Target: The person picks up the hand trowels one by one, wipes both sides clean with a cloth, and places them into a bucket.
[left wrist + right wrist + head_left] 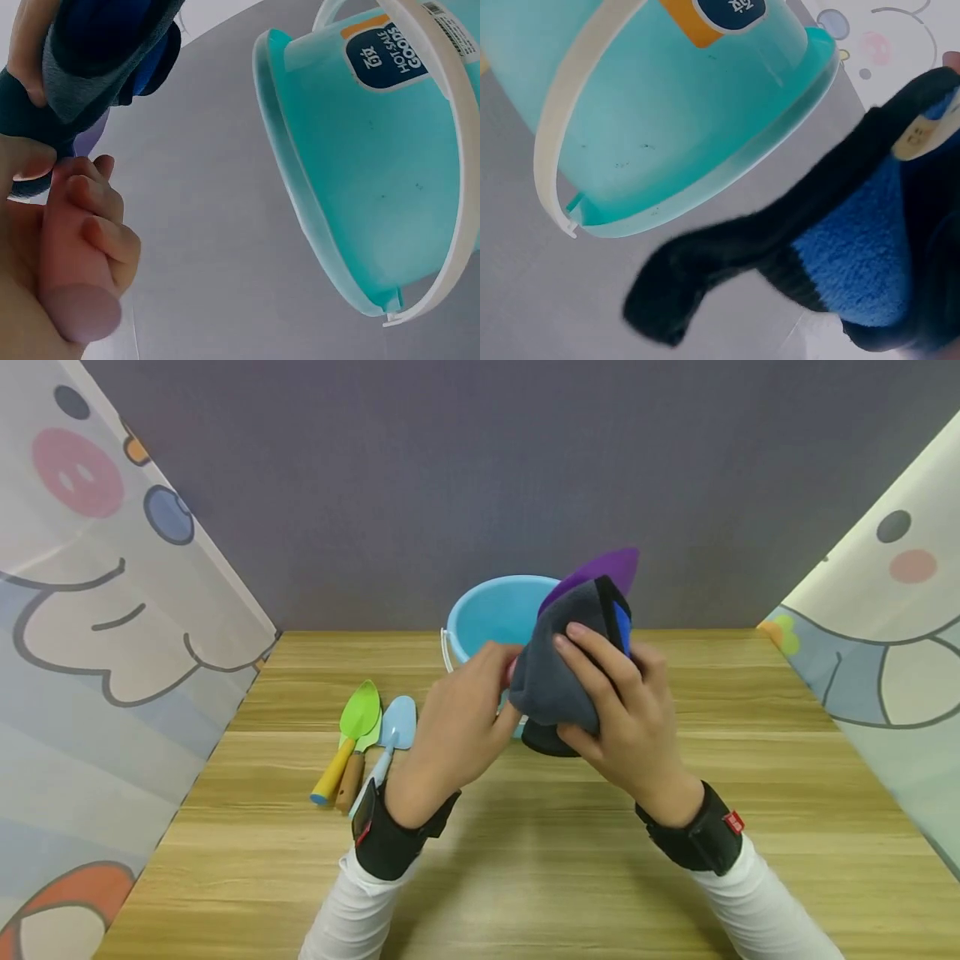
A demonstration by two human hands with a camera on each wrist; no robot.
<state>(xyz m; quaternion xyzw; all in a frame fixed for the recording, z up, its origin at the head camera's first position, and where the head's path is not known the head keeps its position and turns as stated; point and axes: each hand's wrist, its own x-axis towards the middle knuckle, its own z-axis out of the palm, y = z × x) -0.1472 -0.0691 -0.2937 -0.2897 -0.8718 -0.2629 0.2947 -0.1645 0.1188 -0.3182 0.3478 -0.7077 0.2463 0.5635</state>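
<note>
Both hands meet just above the wooden table [525,860], working one object between them. Right hand [622,714] has its fingers curled over a grey fleece cloth [558,672] with a blue inner face and a black edge, wrapping it round the far end of a tool. Left hand [461,722] grips that tool's pink handle [71,292]; in the left wrist view the fingers are clearly closed round it, with the cloth just above the thumb. A purple blade [600,568] pokes out past the right fingertips, so the thing is probably a small trowel, tilted up and away.

To wipe it well, I judge that the left hand should keep the handle steady while the right hand presses the fleece against both faces of the blade and draws it toward the tip; the loose black tail [675,300] hanging under the right hand is best gathered in so it does not snag.

Directly beyond the hands stands a light blue bucket [498,610] with a white handle [562,142], close behind the cloth but apart from it. To the outside of the left hand, three more trowels lie side by side on the table: a green trowel [358,714], one behind it with a brown wooden handle [350,781], and a pale blue trowel [397,727] nearest the left wrist.
</note>
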